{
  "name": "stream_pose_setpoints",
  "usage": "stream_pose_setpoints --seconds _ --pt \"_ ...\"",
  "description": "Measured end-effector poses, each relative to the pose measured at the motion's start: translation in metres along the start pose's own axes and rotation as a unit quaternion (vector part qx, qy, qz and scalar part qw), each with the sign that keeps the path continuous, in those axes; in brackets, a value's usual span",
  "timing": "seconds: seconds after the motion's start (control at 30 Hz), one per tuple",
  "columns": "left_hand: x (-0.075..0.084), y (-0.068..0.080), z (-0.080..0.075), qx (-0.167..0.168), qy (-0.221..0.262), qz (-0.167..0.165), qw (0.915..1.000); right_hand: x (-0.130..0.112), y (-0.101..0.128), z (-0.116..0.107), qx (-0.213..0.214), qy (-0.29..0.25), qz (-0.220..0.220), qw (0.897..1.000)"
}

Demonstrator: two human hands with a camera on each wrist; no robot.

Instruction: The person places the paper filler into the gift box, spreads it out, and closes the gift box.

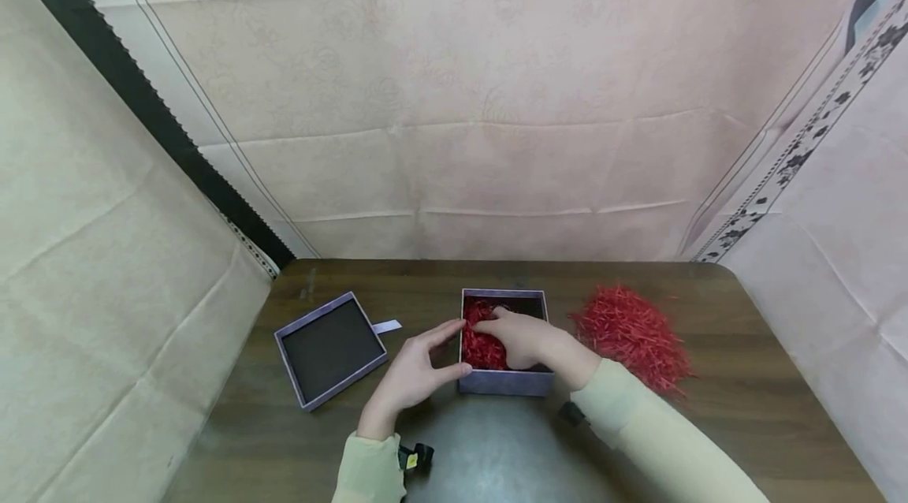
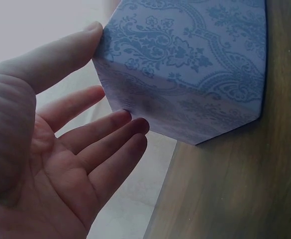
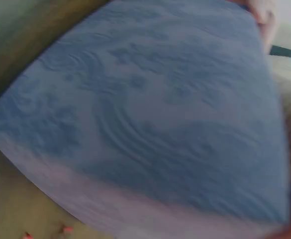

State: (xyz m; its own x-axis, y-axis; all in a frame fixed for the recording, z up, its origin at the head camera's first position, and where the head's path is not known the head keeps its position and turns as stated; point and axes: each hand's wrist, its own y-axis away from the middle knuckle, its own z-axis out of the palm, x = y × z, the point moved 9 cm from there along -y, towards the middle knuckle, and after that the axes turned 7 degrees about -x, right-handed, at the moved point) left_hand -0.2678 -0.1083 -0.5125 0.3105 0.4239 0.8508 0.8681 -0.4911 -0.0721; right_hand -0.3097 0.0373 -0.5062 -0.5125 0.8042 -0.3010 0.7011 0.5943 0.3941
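Both hands are working at the open box point(image 1: 505, 381) sitting at the desk's point(image 1: 745, 416) centre. I'm bracing its nine-o'clock wall with my left hand point(image 1: 414, 370), fingers straight and flat against the patterned side. I'm reaching my right hand point(image 1: 521, 337) inside, pressing down red paper shreds point(image 1: 481, 347); its fingers look loosely bent, though I cannot tell whether they're pinching any. I judge the filling partly done: a loose shred pile point(image 1: 631, 333) is waiting at three o'clock, and the lid point(image 1: 329, 349) is lying at nine o'clock.
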Motion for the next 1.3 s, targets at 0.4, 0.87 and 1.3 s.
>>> stream_pose_setpoints --seconds 0.4,0.87,1.3 --pt "0.001 0.000 0.005 -0.006 0.011 0.000 0.9999 0.007 -0.008 0.005 0.029 -0.033 0.007 0.999" --pt "0.000 0.000 0.005 -0.008 0.012 -0.002 0.9999 0.019 0.031 -0.046 0.017 -0.100 -0.024 0.995" --pt "-0.003 -0.001 0.001 -0.001 0.013 -0.010 0.9999 0.011 0.003 -0.009 0.018 0.012 -0.023 1.000"
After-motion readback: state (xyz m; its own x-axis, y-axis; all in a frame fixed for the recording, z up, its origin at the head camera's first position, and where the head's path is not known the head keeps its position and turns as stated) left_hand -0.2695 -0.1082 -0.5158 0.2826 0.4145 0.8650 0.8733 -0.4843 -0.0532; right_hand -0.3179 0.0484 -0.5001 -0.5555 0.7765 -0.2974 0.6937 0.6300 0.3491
